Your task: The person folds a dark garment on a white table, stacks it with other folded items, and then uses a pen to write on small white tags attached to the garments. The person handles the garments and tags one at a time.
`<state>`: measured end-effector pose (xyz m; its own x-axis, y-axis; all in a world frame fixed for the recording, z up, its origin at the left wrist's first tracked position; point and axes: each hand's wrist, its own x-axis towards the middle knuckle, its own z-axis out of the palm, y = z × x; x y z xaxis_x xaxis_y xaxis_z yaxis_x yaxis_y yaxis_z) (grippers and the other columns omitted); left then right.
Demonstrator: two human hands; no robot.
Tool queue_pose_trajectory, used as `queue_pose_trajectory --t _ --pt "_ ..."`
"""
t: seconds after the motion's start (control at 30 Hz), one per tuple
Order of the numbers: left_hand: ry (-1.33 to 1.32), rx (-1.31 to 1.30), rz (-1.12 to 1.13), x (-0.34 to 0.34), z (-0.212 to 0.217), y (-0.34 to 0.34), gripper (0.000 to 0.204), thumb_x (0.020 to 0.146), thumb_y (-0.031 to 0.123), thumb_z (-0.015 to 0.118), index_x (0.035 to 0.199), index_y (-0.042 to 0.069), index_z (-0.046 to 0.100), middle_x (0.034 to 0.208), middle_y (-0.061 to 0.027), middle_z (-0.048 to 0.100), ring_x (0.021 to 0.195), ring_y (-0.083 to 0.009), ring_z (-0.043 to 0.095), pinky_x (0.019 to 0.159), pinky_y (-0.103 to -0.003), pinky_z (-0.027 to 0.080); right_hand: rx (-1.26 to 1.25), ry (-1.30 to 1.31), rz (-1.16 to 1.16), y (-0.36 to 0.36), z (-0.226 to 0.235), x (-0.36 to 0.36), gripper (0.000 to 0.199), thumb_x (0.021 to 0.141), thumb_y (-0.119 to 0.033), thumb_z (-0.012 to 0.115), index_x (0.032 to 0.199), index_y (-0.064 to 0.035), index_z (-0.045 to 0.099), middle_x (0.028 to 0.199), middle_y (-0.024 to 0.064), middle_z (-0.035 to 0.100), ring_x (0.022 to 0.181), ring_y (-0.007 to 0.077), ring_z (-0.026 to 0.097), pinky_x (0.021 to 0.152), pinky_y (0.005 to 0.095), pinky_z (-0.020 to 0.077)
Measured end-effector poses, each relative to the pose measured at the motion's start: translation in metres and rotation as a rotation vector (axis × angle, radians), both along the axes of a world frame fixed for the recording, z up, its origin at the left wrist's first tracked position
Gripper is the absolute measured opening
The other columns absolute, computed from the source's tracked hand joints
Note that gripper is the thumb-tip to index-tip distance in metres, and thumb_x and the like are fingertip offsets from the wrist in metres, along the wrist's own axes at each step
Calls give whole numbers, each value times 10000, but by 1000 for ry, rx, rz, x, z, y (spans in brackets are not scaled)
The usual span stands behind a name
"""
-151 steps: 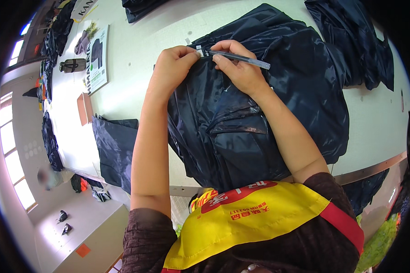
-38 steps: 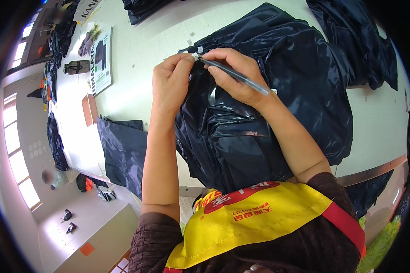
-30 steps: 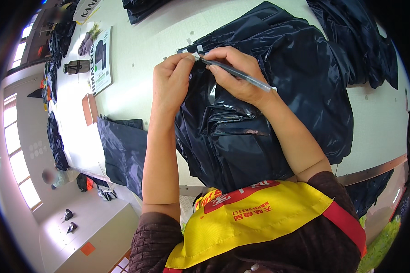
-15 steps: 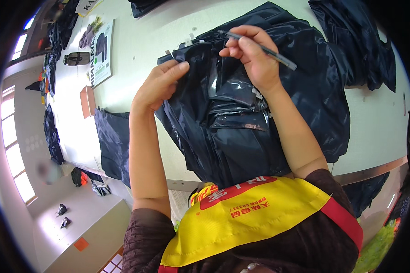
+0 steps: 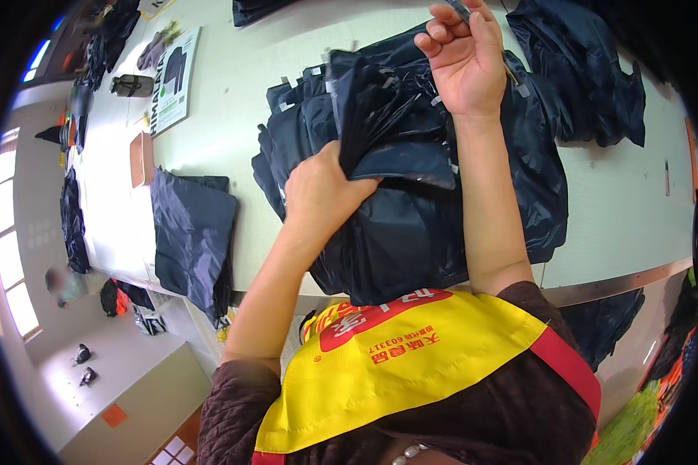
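A stack of dark navy fabric pieces, glossy in places, lies in front of me on the table. My left hand is closed on the near end of a folded navy fabric piece, which is lifted and fanned in creases above the stack. Its fingertips are hidden under the cloth. Over the stack's far right part, my right hand is raised palm up, with a slim dark pen between thumb and fingers. The picture's upper edge cuts off part of that hand and the pen.
More navy fabric hangs over the table edge at left; another navy pile lies far right. Farther left are a brown box, a printed sheet and a dark bottle. A thin pen-like stick lies at right.
My left hand has come nearer and right, now lifting a fabric piece. My right hand has risen away from the stack's middle toward the upper edge, still holding the pen.
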<state>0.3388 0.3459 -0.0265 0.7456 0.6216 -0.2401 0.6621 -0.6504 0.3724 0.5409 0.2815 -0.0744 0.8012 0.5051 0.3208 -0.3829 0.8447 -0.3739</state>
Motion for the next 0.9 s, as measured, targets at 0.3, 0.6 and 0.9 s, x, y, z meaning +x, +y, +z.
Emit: queue_pose_trajectory --t 0.3,0.6,0.9 --pt "-155 -662 169 3 -46 24 647 636 251 768 1098 -148 552 1064 -272 614 1031 -315 599 875 -317 449 -197 -240 33 -32 -16 -16 272 960 -170 447 1186 -53 542 968 111 636 765 147 531 733 315 442" --pt "-491 -528 204 -21 -15 15 411 759 157 683 1116 -28 598 1035 -259 622 1013 -295 605 868 -342 455 -308 -278 39 -67 7 -37 285 962 -186 429 1197 -48 514 959 97 602 768 146 496 668 304 422" --pt "-988 -543 647 -185 72 148 233 853 61 526 1045 -8 639 987 -108 646 898 -193 602 809 -309 460 -378 -404 -49 -135 39 -1 304 969 -173 386 1215 -26 484 969 108 554 795 158 479 675 296 409"
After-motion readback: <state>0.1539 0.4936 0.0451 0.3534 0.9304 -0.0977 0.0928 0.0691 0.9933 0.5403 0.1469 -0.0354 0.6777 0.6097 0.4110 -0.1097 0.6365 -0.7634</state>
